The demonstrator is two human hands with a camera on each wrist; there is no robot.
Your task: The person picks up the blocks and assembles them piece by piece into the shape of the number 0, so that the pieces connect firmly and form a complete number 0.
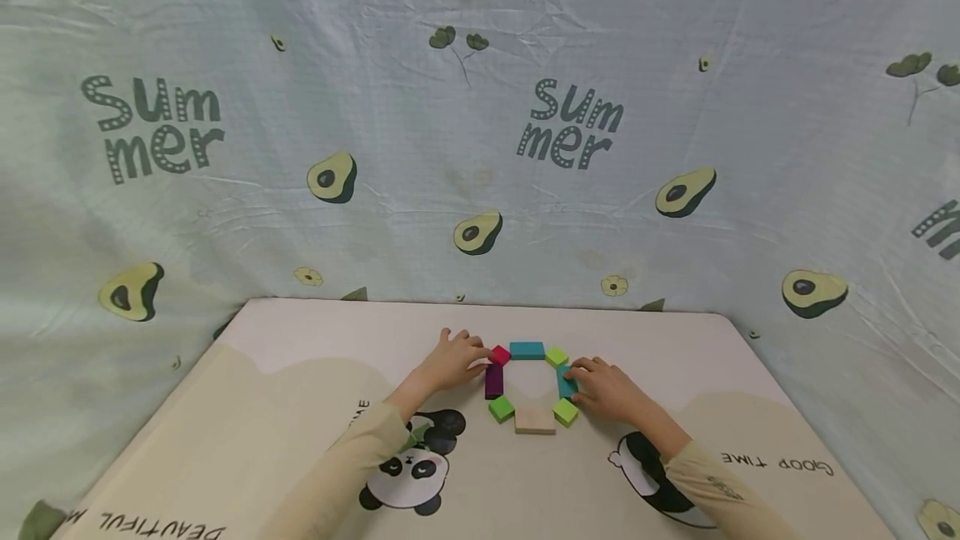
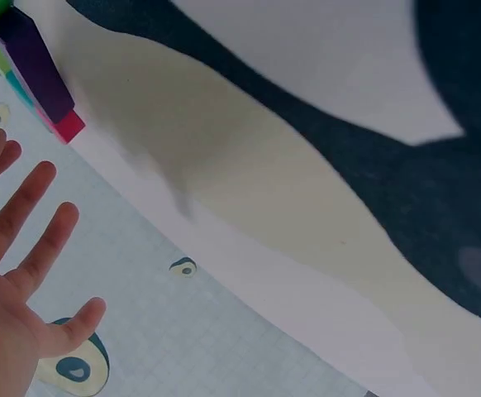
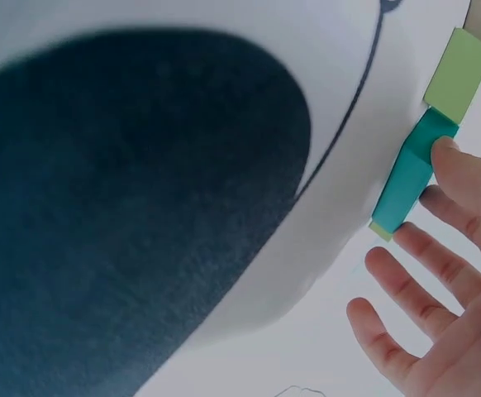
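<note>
Coloured blocks form a ring on the table in the head view. My right hand [image 1: 606, 390] is at its right side, thumb and fingertips touching a teal block [image 3: 404, 180]; the fingers are spread and fairly straight. At the ring's left, my left hand [image 1: 452, 359] reaches beside a red block [image 1: 500, 354] and a purple block [image 1: 493, 382]. In the left wrist view its fingers are extended and spread, with nothing held. Whether a left fingertip touches the red block, I cannot tell. A lime block [image 3: 458, 76] adjoins the teal one.
Another teal block [image 1: 527, 350] and a lime block [image 1: 557, 356] make the ring's far side. Nearer lie a green block [image 1: 501, 408], a plain wooden block [image 1: 535, 421] and another lime block [image 1: 566, 412]. A printed cloth [image 1: 405, 123] hangs behind the panda-patterned table [image 1: 300, 407].
</note>
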